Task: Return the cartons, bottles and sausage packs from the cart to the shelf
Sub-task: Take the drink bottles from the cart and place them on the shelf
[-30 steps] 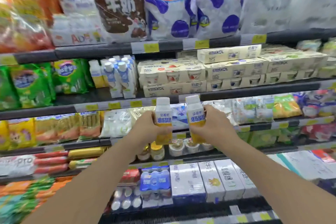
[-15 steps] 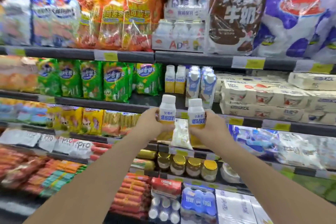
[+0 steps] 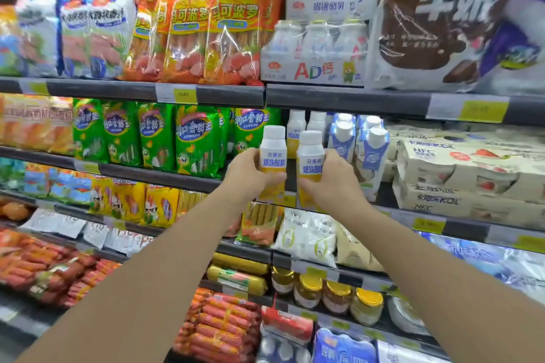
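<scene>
My left hand [image 3: 246, 177] grips a white-and-yellow yogurt bottle [image 3: 273, 153] with a white cap. My right hand [image 3: 333, 183] grips a second, matching bottle [image 3: 309, 156] right beside the first. Both bottles are upright, held in front of the edge of the second shelf [image 3: 165, 174]. Just behind them on that shelf stand two matching bottles [image 3: 296, 128], to the left of blue-and-white capped cartons [image 3: 370, 150]. Green sausage packs [image 3: 194, 141] fill the shelf to the left. The cart is out of view.
Orange sausage packs [image 3: 224, 26] and AD milk multipacks [image 3: 315, 50] sit on the shelf above. Boxed yogurt cups [image 3: 460, 174] are stacked at right. Lower shelves hold yellow sausage packs [image 3: 132, 203], jars [image 3: 336, 295] and red sausages [image 3: 224, 324].
The view has swung left and up along the shelves. Both hands have carried the bottles up from the third shelf's level to the second shelf, close to the matching bottles.
</scene>
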A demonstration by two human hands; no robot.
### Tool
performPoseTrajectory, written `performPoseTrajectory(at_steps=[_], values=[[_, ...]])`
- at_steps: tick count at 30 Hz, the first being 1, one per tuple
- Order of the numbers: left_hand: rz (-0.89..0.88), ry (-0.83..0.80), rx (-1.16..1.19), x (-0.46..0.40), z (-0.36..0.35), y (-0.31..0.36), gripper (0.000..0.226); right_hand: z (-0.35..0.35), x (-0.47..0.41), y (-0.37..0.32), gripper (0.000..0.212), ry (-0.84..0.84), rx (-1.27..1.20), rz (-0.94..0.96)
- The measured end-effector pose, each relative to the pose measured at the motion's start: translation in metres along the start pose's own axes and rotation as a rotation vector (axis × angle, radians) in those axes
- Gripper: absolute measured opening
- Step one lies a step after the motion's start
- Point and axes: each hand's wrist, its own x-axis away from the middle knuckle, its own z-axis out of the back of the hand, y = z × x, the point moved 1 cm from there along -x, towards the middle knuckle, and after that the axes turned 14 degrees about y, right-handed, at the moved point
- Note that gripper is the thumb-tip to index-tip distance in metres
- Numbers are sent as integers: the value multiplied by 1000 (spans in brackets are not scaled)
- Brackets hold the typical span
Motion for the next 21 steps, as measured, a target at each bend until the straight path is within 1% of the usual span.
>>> performPoseTrajectory(at_steps=[6, 9, 11, 14, 17, 21], values=[[21, 11, 18, -41, -8, -8, 46, -36, -19, -9, 48, 27, -52, 5], [10, 13, -8, -61, -9, -17, 43, -54, -28, -14, 48, 78, -62, -57], [-6, -19, -40, -73, -12, -23, 42, -65, -33, -15, 49, 126, -31, -99], [-60, -71, -91, -87, -19, -28, 43, -81, -42, -17, 54, 179, 56, -178], [-150, -108, -124, -98, -29, -30, 47, -95, -49, -17, 56, 230, 98, -283], [-263, -113, -114, -109, -44, -36, 52, -108, -52, -14, 48, 291, 96, -275]])
